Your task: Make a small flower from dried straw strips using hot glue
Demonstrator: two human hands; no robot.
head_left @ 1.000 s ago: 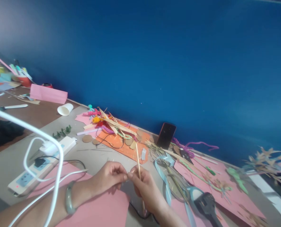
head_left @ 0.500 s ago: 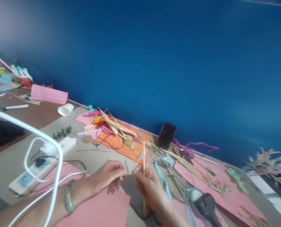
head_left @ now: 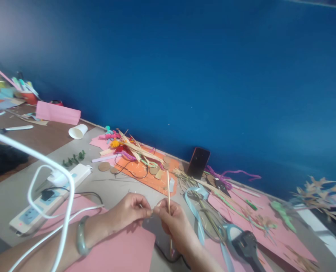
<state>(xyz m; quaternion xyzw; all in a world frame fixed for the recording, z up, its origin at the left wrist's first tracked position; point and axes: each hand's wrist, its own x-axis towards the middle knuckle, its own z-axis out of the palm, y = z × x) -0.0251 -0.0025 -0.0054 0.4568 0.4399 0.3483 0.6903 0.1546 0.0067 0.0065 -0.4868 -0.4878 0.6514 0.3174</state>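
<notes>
Left hand point(head_left: 134, 207) and right hand point(head_left: 175, 219) nearly meet at the fingertips above the grey table point(head_left: 100, 185), the left with thumb and fingers drawn into a pinch, the right grasping a pale stick point(head_left: 168, 185) that stands close to upright, its top leaning slightly left. Half a second ago a gap showed between the fingertips, bridged by a small strip; now that gap has all but closed and the strip is hidden — so whether the left pinch holds anything, I cannot tell. That closing looks like fine fingertip work, the stick simply kept within the right hand's grip. Pink paper point(head_left: 122, 249) lies below the left hand, an orange sheet point(head_left: 162, 185) shows behind the stick's upper end, and light-blue ribbon point(head_left: 196, 215) runs just beside the right hand — farther back, a phone point(head_left: 198, 162) leans near the blue wall point(head_left: 168, 75)
</notes>
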